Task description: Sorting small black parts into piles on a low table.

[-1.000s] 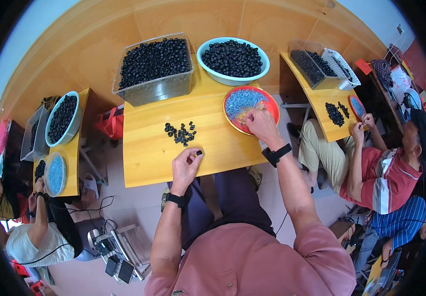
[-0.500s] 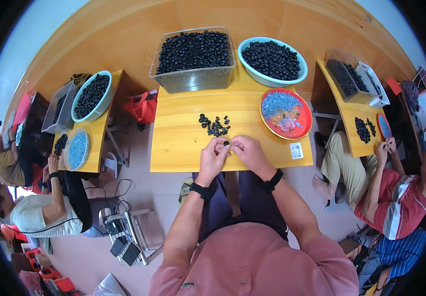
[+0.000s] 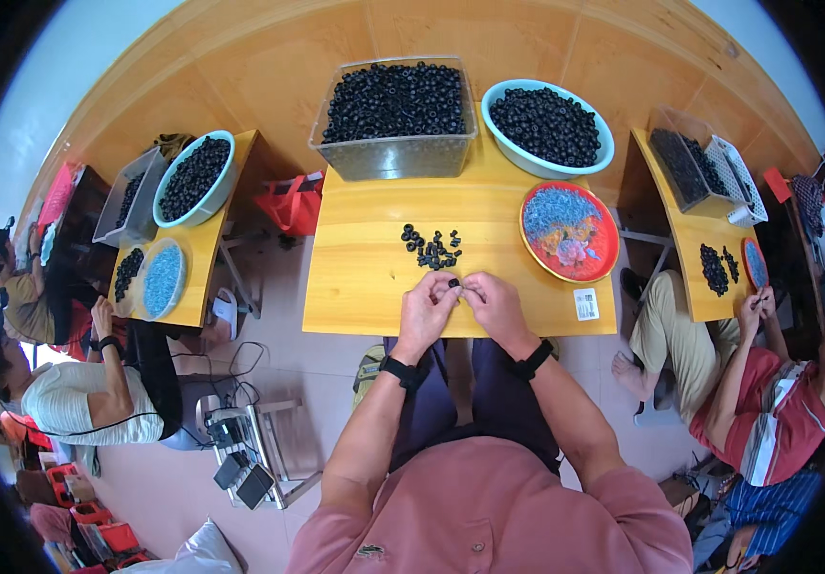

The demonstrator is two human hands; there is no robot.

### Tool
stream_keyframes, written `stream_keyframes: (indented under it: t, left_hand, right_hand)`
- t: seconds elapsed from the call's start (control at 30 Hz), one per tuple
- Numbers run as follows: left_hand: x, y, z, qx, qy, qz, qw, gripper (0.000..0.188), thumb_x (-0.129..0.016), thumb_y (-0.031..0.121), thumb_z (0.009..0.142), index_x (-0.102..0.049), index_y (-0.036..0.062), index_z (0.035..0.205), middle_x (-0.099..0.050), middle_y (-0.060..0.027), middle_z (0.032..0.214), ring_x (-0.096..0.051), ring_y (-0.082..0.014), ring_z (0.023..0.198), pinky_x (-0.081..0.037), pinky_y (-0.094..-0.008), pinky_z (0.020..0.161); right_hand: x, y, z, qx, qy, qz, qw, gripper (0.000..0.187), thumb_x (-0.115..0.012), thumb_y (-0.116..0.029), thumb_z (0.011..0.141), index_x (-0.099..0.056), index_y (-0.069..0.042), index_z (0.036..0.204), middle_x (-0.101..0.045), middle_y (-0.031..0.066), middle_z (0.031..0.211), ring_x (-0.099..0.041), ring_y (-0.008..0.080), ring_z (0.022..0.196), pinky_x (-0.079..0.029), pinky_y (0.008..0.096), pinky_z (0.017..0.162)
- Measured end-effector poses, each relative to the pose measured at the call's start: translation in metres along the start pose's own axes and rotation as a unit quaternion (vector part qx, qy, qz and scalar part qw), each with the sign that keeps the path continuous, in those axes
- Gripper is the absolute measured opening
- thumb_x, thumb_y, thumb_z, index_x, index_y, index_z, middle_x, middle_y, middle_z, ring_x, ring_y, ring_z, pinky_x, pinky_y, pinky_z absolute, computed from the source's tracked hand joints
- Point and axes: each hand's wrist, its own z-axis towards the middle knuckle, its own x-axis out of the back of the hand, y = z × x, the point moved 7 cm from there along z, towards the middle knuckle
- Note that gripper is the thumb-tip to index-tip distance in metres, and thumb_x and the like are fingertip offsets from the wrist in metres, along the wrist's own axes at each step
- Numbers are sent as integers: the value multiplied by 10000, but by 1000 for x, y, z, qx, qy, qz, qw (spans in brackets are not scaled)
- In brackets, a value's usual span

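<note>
Left hand [image 3: 427, 308]: grip pinches a small black cylinder [image 3: 453, 283]. Right hand [image 3: 496, 308]: grip unclear. Slack pinching could drop the cylinder off the yellow wooden counter's [image 3: 360, 258] near edge.

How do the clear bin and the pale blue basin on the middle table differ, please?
The clear bin is rectangular, while the pale blue basin is round. The bin looks larger than the basin. The bin's walls are see-through; the basin's look opaque. Both hold many black parts.

Both hands [image 3: 427, 314] meet, fingers [image 3: 439, 281] curled (forearms [image 3: 366, 435] slanting inward).
</note>
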Motion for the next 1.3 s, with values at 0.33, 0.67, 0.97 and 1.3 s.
stream_keyframes:
  t: [0.33,0.67,0.97,1.3]
  left_hand:
    - [0,6,4,0,0,8,1000,206,-720,62,914,-670,-20,1096,-675,-30,764,-591,-59,689,-514,-246,660]
    - [5,12,-2,8,11,50,999,202,-716,57,928,-669,-39,1100,-624,16,766,-566,-52,722,-503,-231,678]
    - [7,15,-5,-24,27,22,999,187,-731,66,921,-676,-14,1081,-614,33,749,-538,-42,692,-483,-230,639]
    - [-5,7,-11,-25,-4,64,998,205,-728,117,927,-670,-10,1077,-668,-16,770,-589,-55,710,-502,-250,662]
  right_hand:
    - [3,-33,1,179,23,-152,972,104,-691,-57,863,-654,-21,953,-672,145,850,-664,349,805,-529,430,707]
    - [-1,-28,-2,157,-13,-90,983,74,-688,-50,862,-655,-17,920,-644,142,821,-645,344,783,-521,434,718]
    - [-3,-35,-3,187,-9,-122,975,130,-691,4,843,-677,-12,972,-684,149,880,-661,349,873,-531,432,775]
    - [12,10,-5,35,47,-82,995,158,-733,-35,848,-688,-10,998,-714,163,882,-711,296,776,-558,376,699]
